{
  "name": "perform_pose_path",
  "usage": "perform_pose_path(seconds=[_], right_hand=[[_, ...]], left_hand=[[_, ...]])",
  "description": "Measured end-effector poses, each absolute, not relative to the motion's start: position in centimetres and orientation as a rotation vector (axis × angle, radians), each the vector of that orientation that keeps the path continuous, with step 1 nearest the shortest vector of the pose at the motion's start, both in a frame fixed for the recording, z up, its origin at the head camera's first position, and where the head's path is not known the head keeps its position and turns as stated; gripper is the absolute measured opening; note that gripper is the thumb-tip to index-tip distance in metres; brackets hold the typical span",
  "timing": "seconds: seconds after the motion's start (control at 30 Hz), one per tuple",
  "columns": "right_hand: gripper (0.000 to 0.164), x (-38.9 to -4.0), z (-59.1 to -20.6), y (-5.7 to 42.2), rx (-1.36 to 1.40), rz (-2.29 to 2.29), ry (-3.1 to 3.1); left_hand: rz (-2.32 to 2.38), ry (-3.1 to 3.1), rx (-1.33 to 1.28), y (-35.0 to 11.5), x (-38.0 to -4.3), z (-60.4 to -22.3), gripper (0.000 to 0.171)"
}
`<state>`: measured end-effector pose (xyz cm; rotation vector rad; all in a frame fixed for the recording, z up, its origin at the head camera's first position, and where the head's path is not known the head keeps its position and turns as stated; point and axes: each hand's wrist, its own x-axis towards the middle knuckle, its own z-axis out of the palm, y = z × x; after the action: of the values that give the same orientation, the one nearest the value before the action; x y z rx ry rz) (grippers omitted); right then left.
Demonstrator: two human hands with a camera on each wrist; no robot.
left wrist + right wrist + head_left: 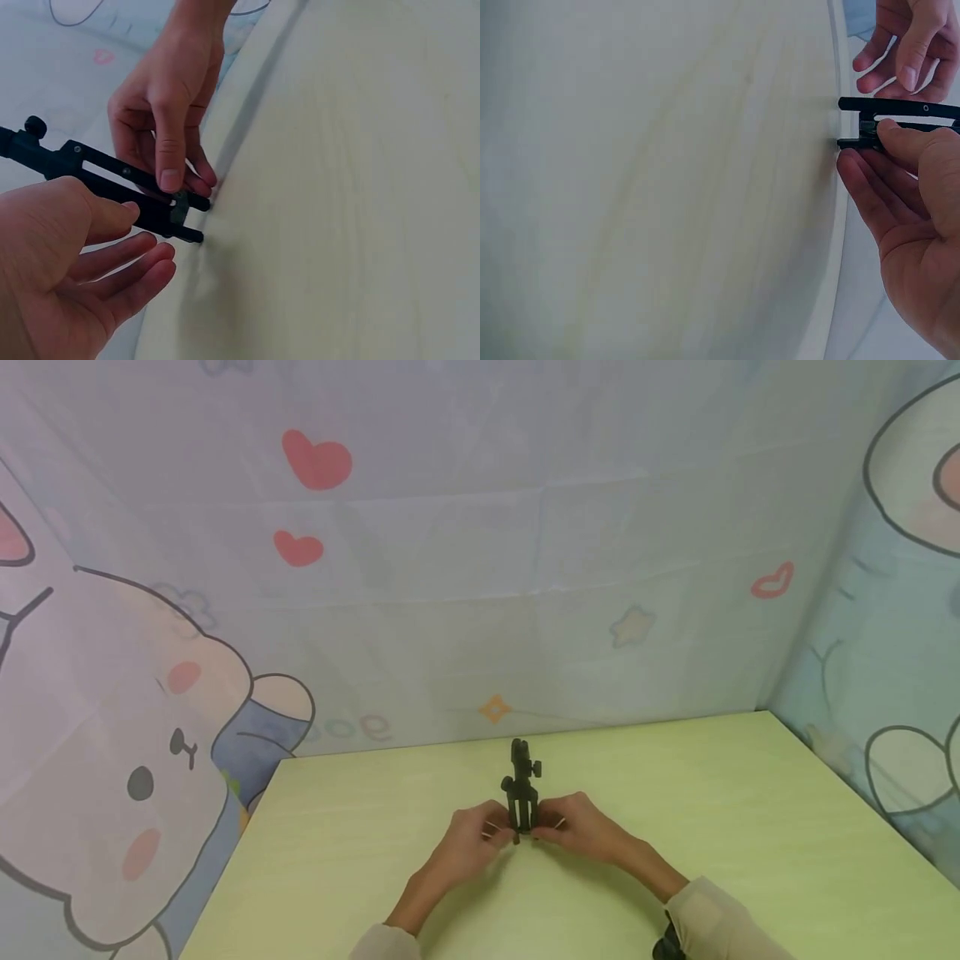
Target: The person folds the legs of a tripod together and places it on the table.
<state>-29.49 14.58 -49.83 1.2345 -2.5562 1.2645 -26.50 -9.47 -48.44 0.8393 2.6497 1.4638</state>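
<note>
A small black tripod (522,789) stands upright on the table, its legs close together and knobs on its upper part. From the left, my left hand (471,843) holds the tripod legs, the thumb lying against a leg (120,196); its other visible fingers are loosely bent below, and the index finger is mostly hidden. My right hand (585,828) pinches the lower end of a leg on the other side, thumb in front and fingers behind. Close up in the right wrist view, the right thumb presses near the brace between the legs (900,105).
The pale yellow-green table (360,827) spreads around both hands. Behind it hangs a cartoon-print cloth (465,568), with more printed cloth at the left and right sides. A black object (667,941) shows beside the right sleeve.
</note>
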Motion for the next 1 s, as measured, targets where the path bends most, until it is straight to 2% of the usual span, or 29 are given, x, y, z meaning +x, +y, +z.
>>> perform_pose_path(seconds=[0.17, 0.33, 0.5, 0.67, 0.87, 1.0], right_hand=[[0.007, -29.5, -50.1, 14.7, 1.213, 1.292, -2.555], [0.007, -29.6, -50.4, 14.8, 1.180, 1.307, -2.553], [0.005, -29.6, -50.5, 14.7, 1.131, 1.302, -2.541], [0.008, -29.8, -50.5, 14.1, 1.068, 1.298, -2.528], [0.011, -30.0, -50.6, 13.5, 0.987, 1.317, -2.533], [0.011, -30.0, -50.6, 13.3, 0.974, 1.316, -2.532]], left_hand=[[1.398, 2.709, 0.881, -10.0, -26.6, -46.7, 0.010], [1.364, 2.776, 0.931, -10.3, -26.4, -43.0, 0.017], [1.348, 2.803, 1.024, -9.7, -26.5, -38.8, 0.030], [1.246, 2.822, 1.076, -8.4, -27.0, -36.3, 0.039], [1.158, 2.860, 1.031, -7.2, -27.9, -35.6, 0.035], [1.229, 2.867, 0.985, -6.7, -28.3, -35.4, 0.023]])
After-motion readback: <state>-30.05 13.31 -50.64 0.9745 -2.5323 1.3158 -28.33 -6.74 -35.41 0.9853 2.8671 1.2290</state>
